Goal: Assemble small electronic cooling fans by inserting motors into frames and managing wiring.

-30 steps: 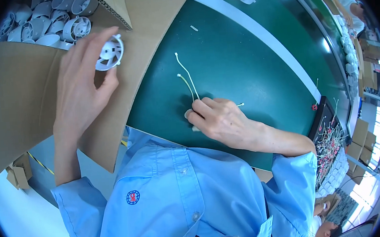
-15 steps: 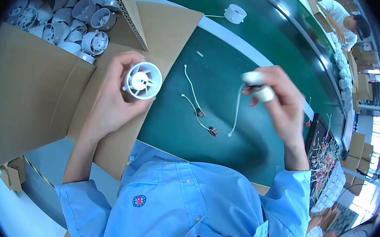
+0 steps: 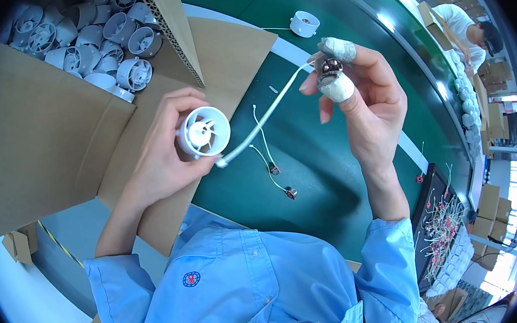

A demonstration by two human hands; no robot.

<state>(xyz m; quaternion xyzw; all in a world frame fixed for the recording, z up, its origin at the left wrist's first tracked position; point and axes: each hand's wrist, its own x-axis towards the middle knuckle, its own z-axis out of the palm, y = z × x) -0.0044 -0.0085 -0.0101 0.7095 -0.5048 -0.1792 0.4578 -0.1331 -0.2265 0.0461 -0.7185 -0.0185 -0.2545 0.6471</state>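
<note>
Left hand [image 3: 160, 150]: half-curled around one white housing [image 3: 201, 133], left of centre; open rim faces the camera, long axis roughly along the line of sight.
Right hand [image 3: 371, 99]: thumb and fingertip pinched on one wired component [image 3: 331, 66], upper right; its cable [image 3: 261, 124] trails lower left.
Bench [image 3: 326, 162]: two similar components [image 3: 291, 192], centre; one spare housing [image 3: 305, 24], top.
Carton [image 3: 42, 143]: piled housings [image 3: 135, 74], upper left, too overlapped to count.

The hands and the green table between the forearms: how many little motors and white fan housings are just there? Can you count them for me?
Small wired motors: 3 (1 in the right hand, 2 on the green table)
White fan housing: 1 (in the left hand)
Total: 4
</note>
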